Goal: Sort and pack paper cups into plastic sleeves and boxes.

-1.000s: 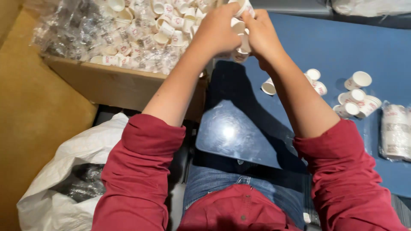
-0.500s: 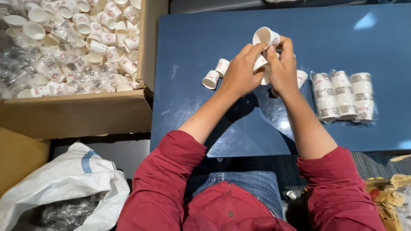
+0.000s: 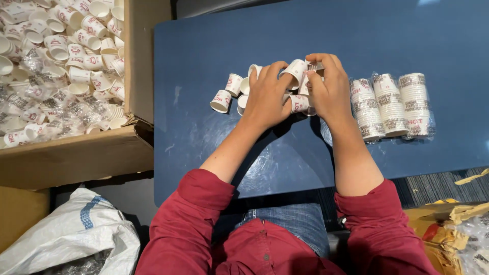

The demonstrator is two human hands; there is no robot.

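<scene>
Our left hand [image 3: 267,97] and right hand [image 3: 330,89] gripped paper cups [image 3: 296,71] mid-table [image 3: 214,46], lower than before; bare blue table lay beyond, wrapped cup stacks [image 3: 392,104] just right.

Blue table [image 3: 214,163] bears loose paper cups [image 3: 221,101] and wrapped cup stacks [image 3: 392,104].

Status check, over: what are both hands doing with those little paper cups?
Left hand and right hand together gripping a paper cup. Loose cups lie beside them on the blue table. Wrapped cup stacks sit right, apart.
</scene>
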